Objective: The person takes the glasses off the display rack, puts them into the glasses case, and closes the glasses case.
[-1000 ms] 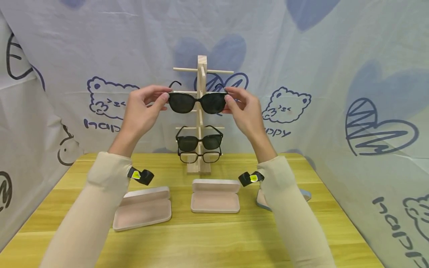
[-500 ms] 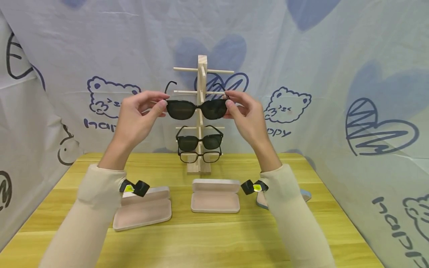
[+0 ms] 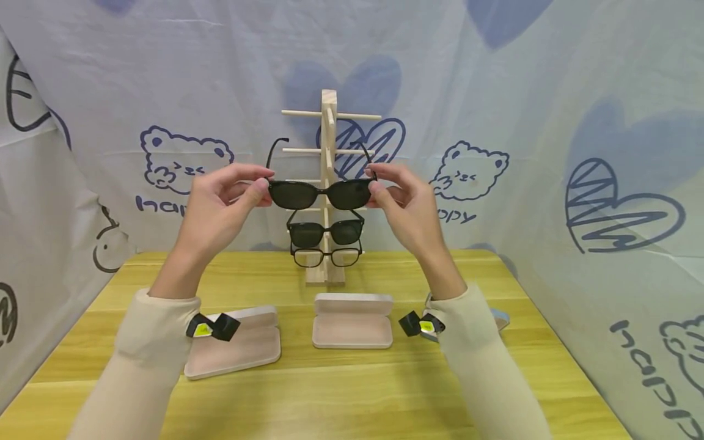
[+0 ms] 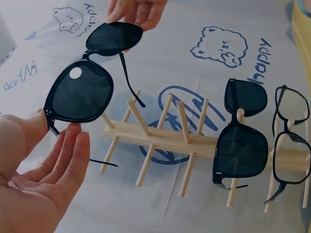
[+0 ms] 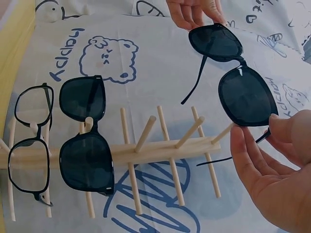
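Observation:
Both hands hold one pair of black sunglasses (image 3: 297, 195) in front of a wooden eyewear rack (image 3: 328, 137), temples unfolded and pointing toward it. The left hand (image 3: 220, 208) pinches the left hinge corner between thumb and fingers. At the opposite corner the right hand (image 3: 409, 211) pinches in the same way. In the left wrist view the held sunglasses (image 4: 81, 92) stand apart from the rack's pegs. Lower on the rack sits a second pair of sunglasses (image 3: 346, 232), and just under it hangs a pair of clear eyeglasses (image 3: 309, 258) with a dark frame.
On the wooden table (image 3: 308, 397) lie an opened pale glasses case (image 3: 236, 354) at the left and another opened case (image 3: 352, 333) in the middle. A blue-edged case (image 3: 500, 319) is partly hidden behind the right forearm. A printed cloth (image 3: 621, 183) hangs behind and at the sides.
Both hands have lowered the held sunglasses and drawn them back toward the person. More of the temples shows now, and the lenses sit just above the second pair in the head view.

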### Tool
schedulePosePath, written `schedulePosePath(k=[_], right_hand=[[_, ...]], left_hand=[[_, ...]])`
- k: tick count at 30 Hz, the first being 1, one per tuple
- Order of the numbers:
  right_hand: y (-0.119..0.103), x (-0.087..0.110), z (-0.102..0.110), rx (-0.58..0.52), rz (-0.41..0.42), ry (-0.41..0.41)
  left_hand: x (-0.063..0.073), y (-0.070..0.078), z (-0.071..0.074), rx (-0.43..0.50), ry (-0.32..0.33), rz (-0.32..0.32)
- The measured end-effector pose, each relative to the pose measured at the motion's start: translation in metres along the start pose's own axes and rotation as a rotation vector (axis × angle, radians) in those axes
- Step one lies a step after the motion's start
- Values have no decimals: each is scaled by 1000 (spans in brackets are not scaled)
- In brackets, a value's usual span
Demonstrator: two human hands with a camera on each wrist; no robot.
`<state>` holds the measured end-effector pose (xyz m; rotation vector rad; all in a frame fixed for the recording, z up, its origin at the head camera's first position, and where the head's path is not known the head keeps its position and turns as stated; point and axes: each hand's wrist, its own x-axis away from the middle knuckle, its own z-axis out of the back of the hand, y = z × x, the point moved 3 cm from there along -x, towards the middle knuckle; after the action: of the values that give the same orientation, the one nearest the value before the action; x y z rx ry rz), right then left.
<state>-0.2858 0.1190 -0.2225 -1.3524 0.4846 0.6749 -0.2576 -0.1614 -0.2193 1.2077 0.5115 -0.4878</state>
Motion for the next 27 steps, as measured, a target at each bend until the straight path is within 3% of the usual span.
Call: schedulePosePath(k=[18,27], right_hand=[[0,25,3,25,-6,-48],[2,37,1,66,-63,-57]], left_hand=[[23,-2,-1,-48,-90,84],[34,-6,-2,-24,-106,103]])
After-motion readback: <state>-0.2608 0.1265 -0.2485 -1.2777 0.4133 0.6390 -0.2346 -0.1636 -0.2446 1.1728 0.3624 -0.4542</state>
